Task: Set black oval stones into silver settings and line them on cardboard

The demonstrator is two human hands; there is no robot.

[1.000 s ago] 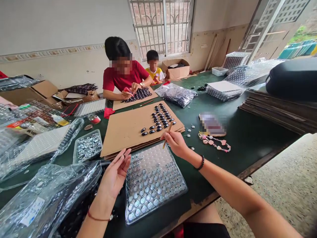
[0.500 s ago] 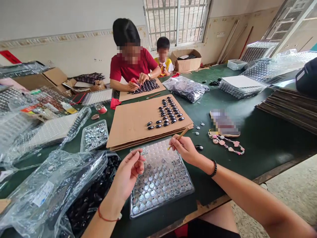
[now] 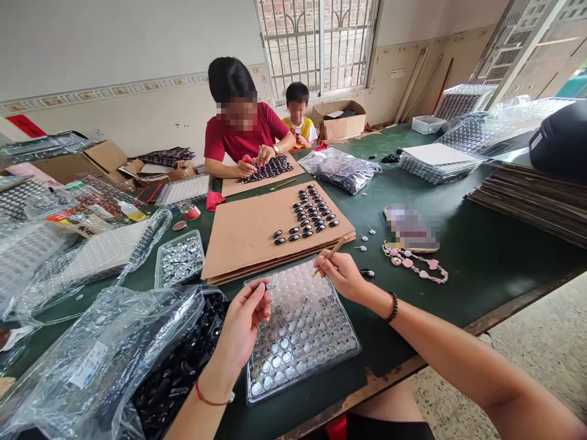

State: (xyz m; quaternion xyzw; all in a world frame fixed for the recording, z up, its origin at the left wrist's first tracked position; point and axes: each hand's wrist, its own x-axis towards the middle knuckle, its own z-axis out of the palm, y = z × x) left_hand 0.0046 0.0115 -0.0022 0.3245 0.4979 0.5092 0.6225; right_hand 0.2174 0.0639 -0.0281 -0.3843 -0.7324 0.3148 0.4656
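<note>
Above the left edge of a clear plastic tray (image 3: 353,353), my left hand (image 3: 245,324) is closed in a pinch. A small, partly shiny piece shows at its fingertips, too small and covered to name. My right hand (image 3: 342,273) grips a thin wooden stick (image 3: 337,246) like a pen; its pale yellowish tip points down over the tray's far part. Round silvery metal discs (image 3: 287,357) sit in rows in the tray's nearer part. Behind the tray, glossy black oval pieces (image 3: 306,234) stand in rows on stacked cardboard sheets (image 3: 247,226).
An open plastic bag (image 3: 114,342) of black pieces lies at left, below a tub of metal discs (image 3: 181,260). At right are a phone (image 3: 410,229), a bead strap (image 3: 419,269) and loose pinned discs (image 3: 363,248). Across the table, a person in red (image 3: 247,134) handles black pieces; a smaller person sits beside.
The camera view has shifted slightly. Both hands keep nearly the same places over the tray, the left still pinching and the right still holding the stick.
</note>
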